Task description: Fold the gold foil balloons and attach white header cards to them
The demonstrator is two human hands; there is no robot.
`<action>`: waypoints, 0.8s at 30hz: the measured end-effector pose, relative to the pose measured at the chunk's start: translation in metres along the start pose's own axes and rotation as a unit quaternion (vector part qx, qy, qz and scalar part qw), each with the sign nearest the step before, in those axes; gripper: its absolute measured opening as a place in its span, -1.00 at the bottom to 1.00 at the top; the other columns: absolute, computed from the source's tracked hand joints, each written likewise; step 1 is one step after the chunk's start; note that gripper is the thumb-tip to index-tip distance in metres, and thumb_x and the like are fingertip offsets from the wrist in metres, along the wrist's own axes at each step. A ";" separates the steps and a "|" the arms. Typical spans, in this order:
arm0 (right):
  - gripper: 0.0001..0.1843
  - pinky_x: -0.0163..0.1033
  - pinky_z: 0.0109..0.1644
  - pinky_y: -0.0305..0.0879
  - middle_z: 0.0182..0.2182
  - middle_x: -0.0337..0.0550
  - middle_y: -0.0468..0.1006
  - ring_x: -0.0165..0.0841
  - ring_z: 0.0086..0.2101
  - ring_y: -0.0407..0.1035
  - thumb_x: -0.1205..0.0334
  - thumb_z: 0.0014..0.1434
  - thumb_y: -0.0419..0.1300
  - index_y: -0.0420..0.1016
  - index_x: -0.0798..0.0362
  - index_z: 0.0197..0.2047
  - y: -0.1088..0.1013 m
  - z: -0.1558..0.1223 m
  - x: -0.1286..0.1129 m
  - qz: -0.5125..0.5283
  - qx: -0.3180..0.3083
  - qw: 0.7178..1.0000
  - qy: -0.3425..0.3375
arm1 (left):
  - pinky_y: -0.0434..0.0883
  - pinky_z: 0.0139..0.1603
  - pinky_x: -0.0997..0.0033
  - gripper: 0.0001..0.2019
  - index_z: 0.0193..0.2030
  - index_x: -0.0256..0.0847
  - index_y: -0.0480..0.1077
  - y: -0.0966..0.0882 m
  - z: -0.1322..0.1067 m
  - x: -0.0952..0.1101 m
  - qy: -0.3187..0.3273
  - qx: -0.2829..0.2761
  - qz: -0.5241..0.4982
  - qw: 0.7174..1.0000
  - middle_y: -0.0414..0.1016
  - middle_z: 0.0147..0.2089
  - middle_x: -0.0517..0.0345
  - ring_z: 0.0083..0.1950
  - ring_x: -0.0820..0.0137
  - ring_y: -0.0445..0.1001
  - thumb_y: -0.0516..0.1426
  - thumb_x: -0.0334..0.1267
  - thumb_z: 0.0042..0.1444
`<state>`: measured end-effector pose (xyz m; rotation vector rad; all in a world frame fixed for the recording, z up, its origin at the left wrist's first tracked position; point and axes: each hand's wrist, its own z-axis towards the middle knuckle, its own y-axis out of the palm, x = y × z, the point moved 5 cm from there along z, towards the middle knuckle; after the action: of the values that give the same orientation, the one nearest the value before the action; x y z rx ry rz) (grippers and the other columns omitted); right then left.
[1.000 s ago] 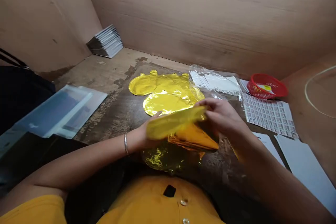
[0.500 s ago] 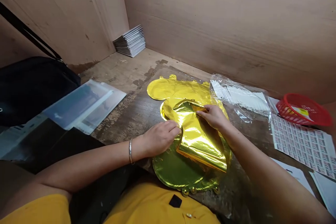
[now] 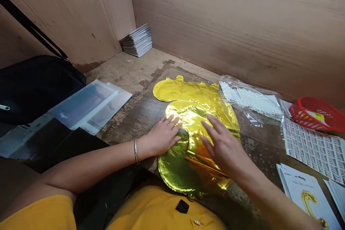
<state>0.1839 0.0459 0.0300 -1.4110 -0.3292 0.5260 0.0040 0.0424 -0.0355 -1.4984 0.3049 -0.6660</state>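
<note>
Since the earlier view, both hands have released the foil and now lie open. The left hand (image 3: 163, 136), with a metal bangle (image 3: 136, 151) on its wrist, presses flat at the inner curve of the gold foil balloon (image 3: 192, 122), and its fingers (image 3: 172, 124) are spread a little. The right hand (image 3: 222, 151) is open too, with its fingers (image 3: 211, 124) spread wide over the folded part, but I cannot tell if all of them touch the foil. Neither hand has hold of anything. The fold that stood up before now lies lower and flatter.

The balloon lies on a worn wooden surface (image 3: 129, 75), with its round lower part toward the person. Beyond the balloon, just past its right edge, is a clear plastic bag (image 3: 250, 100) of white strips. Further right of the balloon are a red plastic basket (image 3: 315, 114) and a sheet of small labels (image 3: 314, 149). A printed foil balloon card (image 3: 306, 196) lies to the lower right of it. Left of the balloon lie clear plastic sleeves (image 3: 91, 106), and a stack of white cards (image 3: 137, 40) stands far beyond it, in the corner.
</note>
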 end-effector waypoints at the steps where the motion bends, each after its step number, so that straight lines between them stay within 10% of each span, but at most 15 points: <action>1: -0.50 0.13 0.26 0.22 0.28 0.15 0.27 -0.02 0.28 0.11 0.13 0.34 -0.05 0.32 0.13 0.26 0.006 -0.011 -0.008 0.006 -0.022 1.000 -0.018 | 0.09 0.35 -0.07 -0.49 0.33 -0.32 0.18 0.000 -0.001 0.000 0.001 0.000 -0.002 1.000 0.11 0.41 -0.18 0.42 -0.05 0.05 -0.05 -0.08 0.35; 8: -0.33 0.20 0.32 0.08 0.38 0.12 0.04 -0.01 0.35 -0.11 0.00 0.29 0.04 0.11 0.09 0.39 0.060 -0.049 -0.014 0.007 -0.089 0.996 -0.001 | 0.10 0.35 -0.08 -0.45 0.32 -0.32 0.19 -0.008 -0.004 -0.013 -0.042 -0.009 -0.019 0.999 0.12 0.40 -0.23 0.42 -0.01 0.09 -0.01 -0.01 0.32; 17: -0.30 0.15 0.37 -0.06 0.41 0.13 -0.06 -0.01 0.37 -0.21 -0.01 0.32 0.00 0.02 0.13 0.42 0.059 -0.049 -0.017 -0.006 -0.109 0.994 0.012 | 0.07 0.30 -0.30 -0.55 0.25 -0.39 0.29 -0.046 0.016 -0.033 -0.129 0.013 0.062 0.990 0.19 0.36 -0.29 0.38 -0.09 0.14 -0.02 -0.18 0.32; 20: -0.28 0.14 0.38 -0.10 0.41 0.13 -0.09 -0.02 0.38 -0.25 -0.02 0.32 -0.01 -0.01 0.15 0.42 0.061 -0.051 -0.017 0.003 -0.112 0.994 0.017 | 0.01 0.38 -0.10 -0.59 0.26 -0.29 0.29 -0.052 0.013 0.008 0.037 0.052 0.040 0.997 0.20 0.37 -0.16 0.41 0.08 0.13 -0.04 -0.29 0.31; 24: -0.22 0.11 0.40 -0.15 0.40 0.22 -0.08 -0.05 0.38 -0.28 -0.03 0.31 -0.01 -0.08 0.29 0.42 0.063 -0.053 -0.014 0.021 -0.094 0.995 0.014 | 0.05 0.40 0.18 -0.60 0.27 -0.23 0.28 -0.021 -0.009 0.059 0.239 -0.039 -0.053 0.969 0.32 0.31 0.03 0.36 0.28 0.23 -0.06 -0.22 0.36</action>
<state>0.1900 -0.0010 -0.0388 -1.6094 -0.3324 0.5193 0.0404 0.0020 -0.0035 -1.4212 0.6271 -1.1127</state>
